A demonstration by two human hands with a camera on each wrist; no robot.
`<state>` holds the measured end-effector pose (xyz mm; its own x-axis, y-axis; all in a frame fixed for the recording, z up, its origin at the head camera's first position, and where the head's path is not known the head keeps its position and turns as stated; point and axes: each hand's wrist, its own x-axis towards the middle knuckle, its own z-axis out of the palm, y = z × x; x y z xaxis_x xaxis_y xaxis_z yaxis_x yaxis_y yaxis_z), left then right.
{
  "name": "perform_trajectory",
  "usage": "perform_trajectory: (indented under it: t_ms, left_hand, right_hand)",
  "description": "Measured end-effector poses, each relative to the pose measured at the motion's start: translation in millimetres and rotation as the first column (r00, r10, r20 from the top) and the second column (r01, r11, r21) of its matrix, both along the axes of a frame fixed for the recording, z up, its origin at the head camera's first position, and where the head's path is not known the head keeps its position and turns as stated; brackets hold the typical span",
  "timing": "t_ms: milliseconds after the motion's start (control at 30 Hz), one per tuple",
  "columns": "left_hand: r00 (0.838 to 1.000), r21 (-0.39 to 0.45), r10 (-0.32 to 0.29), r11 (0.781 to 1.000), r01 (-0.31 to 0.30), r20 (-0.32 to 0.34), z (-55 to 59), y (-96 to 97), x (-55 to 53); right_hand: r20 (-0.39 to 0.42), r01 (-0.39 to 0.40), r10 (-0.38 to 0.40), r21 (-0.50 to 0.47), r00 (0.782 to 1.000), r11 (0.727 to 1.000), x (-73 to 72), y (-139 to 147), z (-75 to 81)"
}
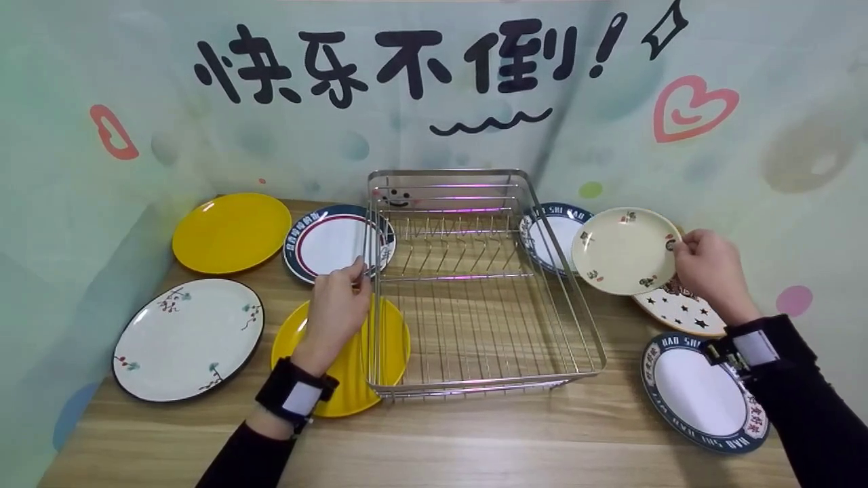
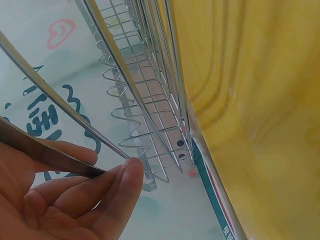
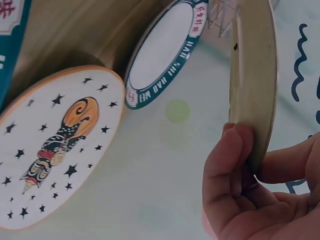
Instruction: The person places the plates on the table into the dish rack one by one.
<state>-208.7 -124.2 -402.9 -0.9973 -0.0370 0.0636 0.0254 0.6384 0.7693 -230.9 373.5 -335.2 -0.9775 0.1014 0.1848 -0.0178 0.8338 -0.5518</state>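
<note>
In the head view, a cream plate [image 1: 622,252] with small printed figures is tilted up at the right, above the other plates. My right hand [image 1: 712,271] pinches it by its right rim, thumb on one face and fingers on the other, as the right wrist view shows of the plate [image 3: 255,80]. A wire dish rack [image 1: 461,276] stands in the middle of the table. My left hand [image 1: 337,312] grips the top rail on its left side; in the left wrist view, the fingers [image 2: 127,182] curl round the metal bar.
Left of the rack lie yellow plates [image 1: 232,234], a white flowered plate [image 1: 190,339] and a blue-rimmed plate [image 1: 332,247]. To the right are a star-patterned plate [image 1: 685,315] and blue-rimmed plates [image 1: 702,390]. A printed cloth [image 1: 407,135] hangs behind the wooden table [image 1: 441,440].
</note>
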Motion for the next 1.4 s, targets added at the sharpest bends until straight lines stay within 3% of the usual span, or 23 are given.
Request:
perform_trajectory:
  t_ms: [333, 633, 1000, 1100, 1267, 1400]
  left_hand:
    - [0.998, -0.008, 0.006, 1.000, -0.006, -0.068, -3.7, -3.3, 1.3]
    - [1.000, 0.007, 0.002, 1.000, -0.002, -0.018, -3.4, -3.9, -0.6]
    - [1.000, 0.013, 0.006, 1.000, -0.006, -0.006, -2.4, -2.6, 0.3]
    - [1.000, 0.017, 0.005, 1.000, -0.005, 0.002, -2.9, -1.9, -0.2]
    - [0.999, 0.011, 0.005, 1.000, -0.004, -0.037, -4.1, -1.0, -0.5]
    - [0.999, 0.007, 0.004, 1.000, -0.004, -0.046, -4.2, -0.1, -0.4]
  right_hand:
    - [-0.097, 0.020, -0.027, -0.073, 0.995, 0.997, -11.1, -27, 32.8]
    - [-0.142, -0.066, 0.061, -0.028, 0.988, 0.997, -23.3, -68, 51.6]
    - [-0.226, -0.120, 0.158, 0.170, 0.961, 0.978, -45.0, -107, 58.2]
    - [-0.274, -0.130, 0.199, 0.250, 0.941, 0.960, -51.4, -116, 55.1]
    - [-0.362, -0.112, 0.256, 0.373, 0.896, 0.921, -61.5, -129, 48.6]
    - [-0.342, -0.119, 0.278, 0.420, 0.898, 0.900, -67.3, -137, 46.9]
